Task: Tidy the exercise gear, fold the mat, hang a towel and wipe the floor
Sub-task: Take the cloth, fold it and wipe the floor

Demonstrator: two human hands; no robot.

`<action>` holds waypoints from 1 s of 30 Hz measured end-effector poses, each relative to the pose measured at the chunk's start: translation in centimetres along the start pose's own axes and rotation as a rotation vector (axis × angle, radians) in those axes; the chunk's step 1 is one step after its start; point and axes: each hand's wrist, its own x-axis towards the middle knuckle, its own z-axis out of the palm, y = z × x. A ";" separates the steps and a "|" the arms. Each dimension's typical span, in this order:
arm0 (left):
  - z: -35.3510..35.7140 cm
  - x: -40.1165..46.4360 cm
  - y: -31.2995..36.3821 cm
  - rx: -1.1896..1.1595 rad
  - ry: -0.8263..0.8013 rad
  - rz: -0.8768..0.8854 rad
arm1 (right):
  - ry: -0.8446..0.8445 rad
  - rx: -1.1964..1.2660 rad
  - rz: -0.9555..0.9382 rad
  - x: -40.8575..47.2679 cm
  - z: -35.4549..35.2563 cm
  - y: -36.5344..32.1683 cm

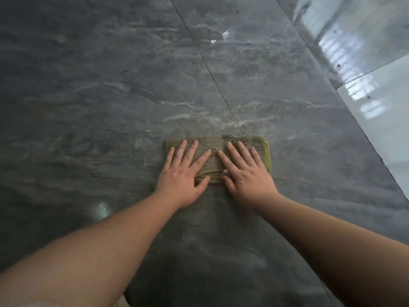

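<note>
left hand [184, 173], right hand [245, 171] flat on cloth [215, 151] (folded), grey floor [110, 96].

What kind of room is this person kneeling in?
Probably an indoor room in a home, though little shows: a glossy grey marble-look tile floor, window light mirrored on a paler tile, and a folded olive-green cloth.

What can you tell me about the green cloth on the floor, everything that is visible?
The green cloth is olive-green, looks like terry fabric, and is folded into a flat rectangle with layered edges showing at its right and near sides. A dark dirty patch marks its far edge. It lies on the grey marbled floor. The left hand and right hand press on it, fingers straight and spread.
</note>
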 end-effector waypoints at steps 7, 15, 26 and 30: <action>4.8 -10.8 -5.5 -0.112 0.066 -0.355 | -0.053 -0.024 -0.394 3.3 1.8 -9.7; 7.5 -15.9 0.6 -0.203 0.003 -0.555 | -0.098 -0.076 -0.518 -0.8 3.4 -9.4; 3.9 -6.9 5.3 -0.106 -0.006 -0.198 | -0.006 -0.021 -0.093 -5.4 1.6 -0.7; 1.9 -1.5 9.3 -0.052 0.012 -0.013 | 0.034 0.006 0.135 -7.5 0.9 4.3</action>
